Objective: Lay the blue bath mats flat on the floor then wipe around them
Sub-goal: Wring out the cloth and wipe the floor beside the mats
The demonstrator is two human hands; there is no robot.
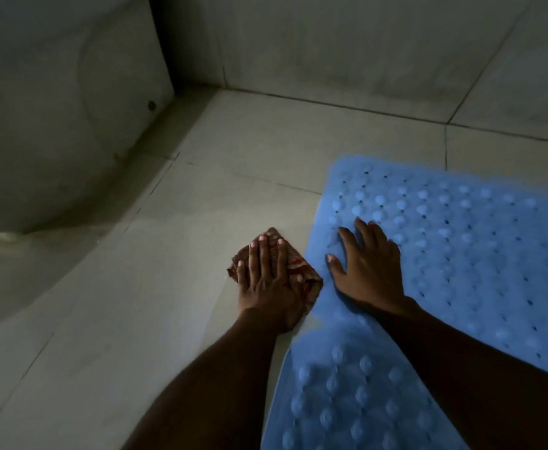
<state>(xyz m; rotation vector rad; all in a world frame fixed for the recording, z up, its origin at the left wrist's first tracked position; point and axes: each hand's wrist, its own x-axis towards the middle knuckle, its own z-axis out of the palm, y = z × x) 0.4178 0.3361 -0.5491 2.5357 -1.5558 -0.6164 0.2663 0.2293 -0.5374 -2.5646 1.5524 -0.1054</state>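
A blue bath mat (461, 248) with raised bumps and small holes lies flat on the tiled floor, filling the right half of the view. A second stretch of blue mat (347, 401) shows in the lower middle; whether it is a separate mat I cannot tell. My right hand (366, 271) rests flat on the mat near its left edge, fingers spread. Just left of that edge, my left hand (266, 280) presses a folded reddish-brown patterned cloth (293, 258) onto the floor with straight fingers.
Pale floor tiles (136, 319) stretch to the left and front. A white curved fixture (55, 125) rises at the upper left. A tiled wall (363, 43) closes the back, meeting the floor in a dark corner (175, 86). The light is dim.
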